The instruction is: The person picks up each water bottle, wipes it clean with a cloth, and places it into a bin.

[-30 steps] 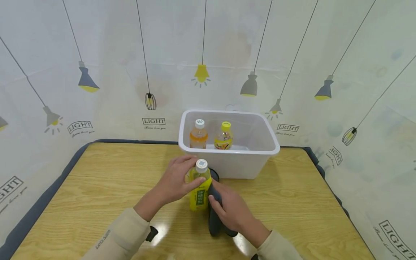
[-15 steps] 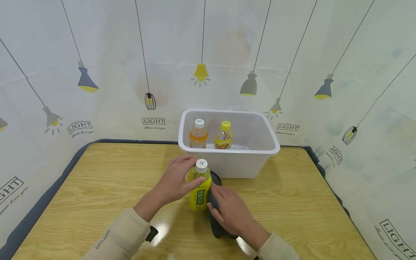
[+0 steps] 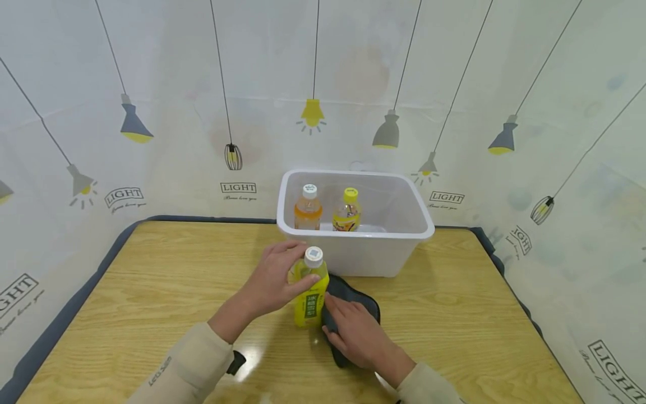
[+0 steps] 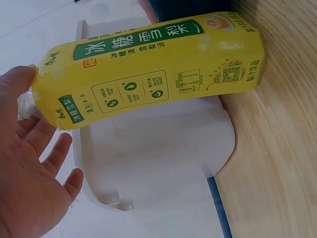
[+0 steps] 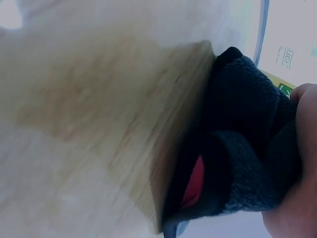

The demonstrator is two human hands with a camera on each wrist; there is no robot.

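A yellow-labelled drink bottle [image 3: 311, 311] with a white cap stands upright on the table in front of the white bin. My left hand [image 3: 275, 279] grips it near the top, thumb on the near side; in the left wrist view the thumb and fingers meet around the bottle's shoulder [image 4: 47, 84]. Just right of the bottle, my right hand [image 3: 359, 334] holds a dark grey fuzzy cloth item [image 3: 362, 300] with black edging. Seen from the right wrist, the item [image 5: 242, 104] is folded into an arch on the tabletop, a red lining [image 5: 194, 182] showing inside.
Behind the hands stands a white plastic bin [image 3: 363, 255]. An orange drink bottle [image 3: 308, 217] and a yellow-capped bottle [image 3: 347, 217] are upright inside, toward its left. The wooden table [image 3: 192, 264] ends at a wall covering printed with lamps.
The dark cloth item has spread wider to the right beneath my right hand, which has shifted slightly down and flattened over it. My left hand and the yellow bottle stay in place.
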